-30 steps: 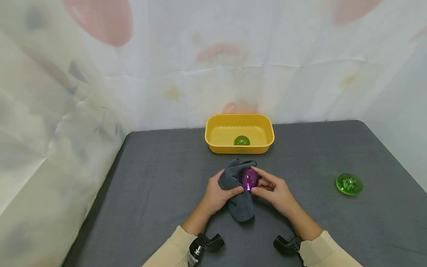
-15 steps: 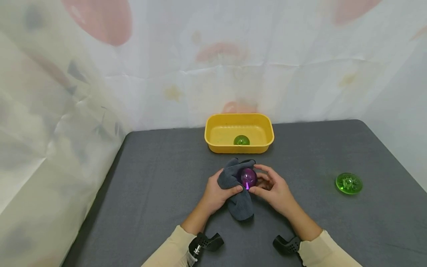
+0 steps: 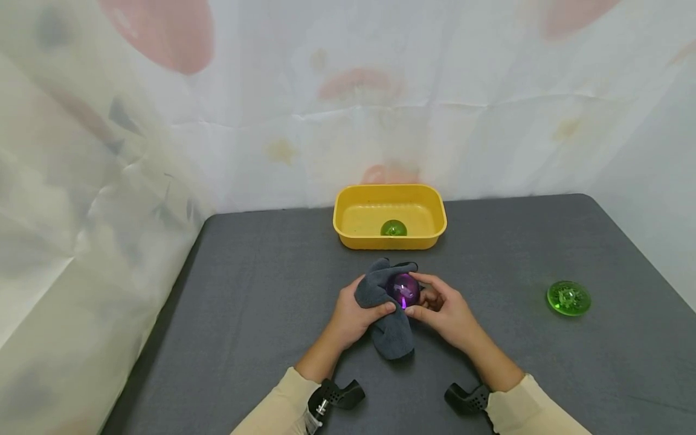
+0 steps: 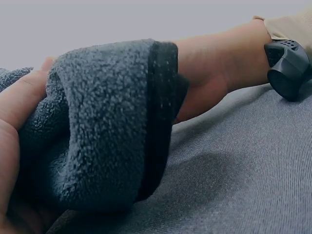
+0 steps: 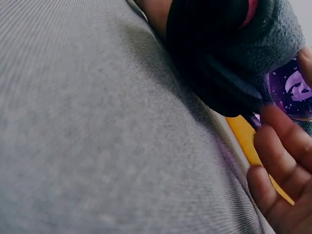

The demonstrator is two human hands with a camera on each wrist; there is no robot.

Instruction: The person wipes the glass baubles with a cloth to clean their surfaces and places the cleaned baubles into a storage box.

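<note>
A shiny purple ball [image 3: 404, 289] sits between both hands over the middle of the grey table [image 3: 250, 284]. My left hand [image 3: 359, 311] grips a dark grey fleece cloth [image 3: 388, 329] wrapped against the ball's left side; the cloth [image 4: 97, 126] fills the left wrist view. My right hand [image 3: 437, 305] holds the ball from the right, thumb and fingers curled round it. In the right wrist view the purple ball [image 5: 292, 90] shows beside the cloth [image 5: 234, 63] and my fingertips [image 5: 282, 141].
A yellow tub [image 3: 348, 232] stands behind the hands with a green ball [image 3: 394, 228] inside. A green disc-shaped object [image 3: 568, 298] lies at the right of the table. White patterned sheets wall in the back and left.
The right hand's fingers have shifted slightly on the purple ball, which has turned a little against the cloth. Both hands stay in the same spot.
</note>
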